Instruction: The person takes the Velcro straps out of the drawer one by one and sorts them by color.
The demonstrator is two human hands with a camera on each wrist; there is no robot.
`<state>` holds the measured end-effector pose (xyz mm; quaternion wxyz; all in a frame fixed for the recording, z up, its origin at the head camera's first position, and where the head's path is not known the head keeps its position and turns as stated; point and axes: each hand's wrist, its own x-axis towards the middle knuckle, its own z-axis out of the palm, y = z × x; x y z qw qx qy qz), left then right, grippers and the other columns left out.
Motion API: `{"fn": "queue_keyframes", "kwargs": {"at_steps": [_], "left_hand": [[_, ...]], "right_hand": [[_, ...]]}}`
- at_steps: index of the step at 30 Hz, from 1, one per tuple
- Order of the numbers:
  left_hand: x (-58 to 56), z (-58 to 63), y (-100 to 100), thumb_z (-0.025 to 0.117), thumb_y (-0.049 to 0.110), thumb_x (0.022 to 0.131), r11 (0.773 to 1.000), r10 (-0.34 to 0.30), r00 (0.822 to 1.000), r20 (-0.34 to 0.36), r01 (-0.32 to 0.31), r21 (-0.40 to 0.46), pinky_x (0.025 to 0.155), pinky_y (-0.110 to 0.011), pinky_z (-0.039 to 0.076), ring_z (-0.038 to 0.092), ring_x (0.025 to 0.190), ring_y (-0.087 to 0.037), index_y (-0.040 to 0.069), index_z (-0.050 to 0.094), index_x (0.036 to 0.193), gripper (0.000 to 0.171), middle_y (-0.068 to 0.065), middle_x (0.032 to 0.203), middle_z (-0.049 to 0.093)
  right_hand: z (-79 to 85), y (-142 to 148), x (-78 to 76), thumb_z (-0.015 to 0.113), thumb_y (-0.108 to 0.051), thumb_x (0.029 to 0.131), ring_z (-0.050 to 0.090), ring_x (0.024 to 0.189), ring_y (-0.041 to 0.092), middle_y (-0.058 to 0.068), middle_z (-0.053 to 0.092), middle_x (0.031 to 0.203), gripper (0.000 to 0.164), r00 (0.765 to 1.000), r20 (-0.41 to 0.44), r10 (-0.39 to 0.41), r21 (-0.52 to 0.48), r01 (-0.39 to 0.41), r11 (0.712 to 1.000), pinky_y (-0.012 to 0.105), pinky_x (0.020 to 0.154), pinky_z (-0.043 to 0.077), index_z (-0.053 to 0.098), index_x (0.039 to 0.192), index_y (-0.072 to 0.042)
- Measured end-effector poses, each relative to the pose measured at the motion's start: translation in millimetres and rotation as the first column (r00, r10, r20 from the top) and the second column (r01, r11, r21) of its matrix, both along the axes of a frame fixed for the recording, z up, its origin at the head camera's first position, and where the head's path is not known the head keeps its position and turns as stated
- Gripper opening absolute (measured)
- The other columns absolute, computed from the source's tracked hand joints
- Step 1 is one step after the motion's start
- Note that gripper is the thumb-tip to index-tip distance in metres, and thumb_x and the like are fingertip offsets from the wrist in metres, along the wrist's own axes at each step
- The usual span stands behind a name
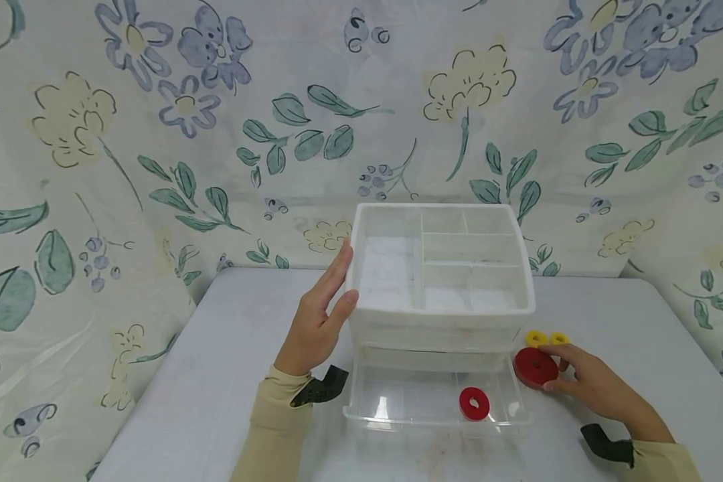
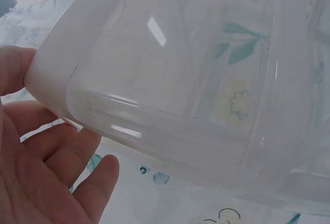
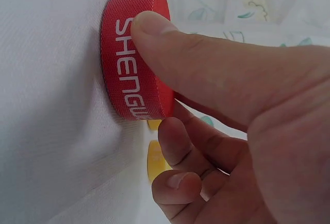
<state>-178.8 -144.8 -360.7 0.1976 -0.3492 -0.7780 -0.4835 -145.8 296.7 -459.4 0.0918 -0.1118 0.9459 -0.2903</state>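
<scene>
White lettering [image 3: 127, 65] on the red roll [image 3: 144, 82] wraps out of sight, so I can't read its end; one yellow roll [image 3: 153, 124] behind seems mostly hidden.

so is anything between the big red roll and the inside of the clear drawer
Yes: the right wall of the clear drawer stands between; the right hand holds the big red roll outside it. From above, the drawer is partly open.

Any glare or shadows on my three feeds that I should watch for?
Head view: bright reflections on the clear drawer; left wrist view: white glare streaks across the translucent organizer, the picture looking hazy; right wrist view: a soft shadow on the white table beside the red roll, whose white lettering is readable.
</scene>
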Motion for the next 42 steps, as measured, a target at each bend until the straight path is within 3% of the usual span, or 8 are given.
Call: {"fn": "queue_keyframes", "kwargs": {"at_steps": [11, 17, 21, 26, 35, 42], "left_hand": [[-0.6, -0.6, -0.4, 0.049, 0.014, 0.107, 1.000, 0.001, 1.000, -0.006, -0.001, 0.001, 0.122, -0.035, 0.021, 0.020, 0.152, -0.024, 0.006, 0.026, 0.159, 0.058, -0.004, 0.166, 0.020], [-0.1, 0.4, 0.3, 0.049, 0.014, 0.107, 1.000, 0.003, 1.000, -0.004, -0.003, -0.002, 0.122, -0.034, 0.021, 0.020, 0.152, -0.024, 0.006, 0.026, 0.159, 0.058, -0.004, 0.166, 0.020], [0.2, 0.4, 0.0, 0.049, 0.014, 0.107, 1.000, 0.003, 1.000, 0.000, -0.003, 0.000, 0.122, -0.035, 0.021, 0.020, 0.152, -0.024, 0.007, 0.026, 0.159, 0.058, -0.004, 0.166, 0.020], [0.4, 0.8, 0.1, 0.050, 0.013, 0.106, 1.000, 0.002, 1.000, 0.004, -0.002, 0.002, 0.122, -0.034, 0.021, 0.020, 0.152, -0.024, 0.006, 0.026, 0.159, 0.058, -0.005, 0.166, 0.020], [0.2, 0.8, 0.6, 0.050, 0.012, 0.106, 1.000, -0.003, 1.000, 0.007, 0.003, 0.007, 0.122, -0.035, 0.021, 0.020, 0.153, -0.024, 0.006, 0.025, 0.159, 0.059, -0.004, 0.166, 0.020], [-0.7, -0.7, -0.1, 0.049, 0.014, 0.107, 1.000, -0.003, 1.000, 0.010, 0.003, 0.007, 0.122, -0.034, 0.022, 0.020, 0.152, -0.024, 0.006, 0.025, 0.159, 0.058, -0.004, 0.166, 0.020]], "right_hand": [[0.9, -0.3, 0.4, 0.085, -0.025, 0.080, 0.052, 0.092, 0.023, 0.009, 0.062, 0.108, 0.069, 0.999, 0.002, -0.038, 0.007, 0.038, 0.999, 0.025, 0.064, 0.049, 0.055, 0.135, 0.003], [11.6, -3.7, 2.7, 0.085, -0.026, 0.081, 0.054, 0.095, 0.026, 0.021, 0.061, 0.120, 0.067, 0.995, -0.068, -0.075, 0.010, 0.076, 0.997, 0.033, 0.071, 0.052, 0.056, 0.135, 0.002], [20.3, -8.9, 6.0, 0.083, -0.024, 0.083, 0.054, 0.096, 0.026, 0.024, 0.060, 0.127, 0.065, 0.990, -0.097, -0.107, -0.016, 0.106, 0.994, 0.029, 0.071, 0.051, 0.056, 0.136, 0.000], [33.3, -16.3, 12.9, 0.083, -0.026, 0.084, 0.053, 0.094, 0.024, 0.022, 0.061, 0.125, 0.063, 0.982, -0.137, -0.128, -0.051, 0.122, 0.991, 0.021, 0.068, 0.051, 0.056, 0.136, -0.001], [56.7, -31.4, 30.2, 0.084, -0.024, 0.083, 0.052, 0.087, 0.022, 0.010, 0.062, 0.110, 0.059, 0.964, -0.232, -0.133, -0.095, 0.114, 0.989, 0.019, 0.064, 0.051, 0.059, 0.134, -0.007], [66.8, -42.5, 41.8, 0.088, -0.022, 0.079, 0.051, 0.082, 0.009, 0.003, 0.063, 0.114, 0.058, 0.938, -0.331, -0.108, -0.141, 0.065, 0.988, 0.019, 0.061, 0.051, 0.063, 0.130, -0.014]]}}
